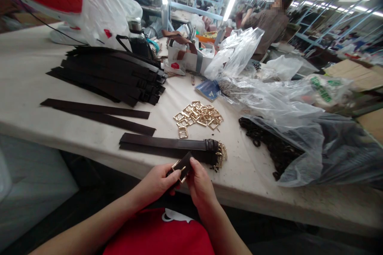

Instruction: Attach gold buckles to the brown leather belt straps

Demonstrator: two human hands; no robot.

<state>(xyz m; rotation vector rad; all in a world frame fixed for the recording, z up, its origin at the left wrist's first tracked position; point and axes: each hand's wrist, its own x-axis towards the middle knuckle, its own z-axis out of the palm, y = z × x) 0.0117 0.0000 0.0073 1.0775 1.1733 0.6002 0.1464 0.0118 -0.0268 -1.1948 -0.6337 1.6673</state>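
Both my hands meet at the table's near edge around the end of a dark leather strap [186, 162] with a gold buckle [177, 166] on it. My left hand [157, 183] pinches the strap and buckle from the left. My right hand [200, 185] grips the strap end from the right, thumb on top. Just beyond them lie finished straps with buckles [167, 147] in a small stack. A heap of loose gold buckles [197, 116] sits further back on the white table [26, 87].
A tall stack of dark straps [113, 73] lies at the back left, two single straps [98, 113] nearer. Black loops [263, 139] spill from clear plastic bags [299, 127] at the right. Boxes, a bottle and white bags crowd the back. Another person [269, 20] works beyond.
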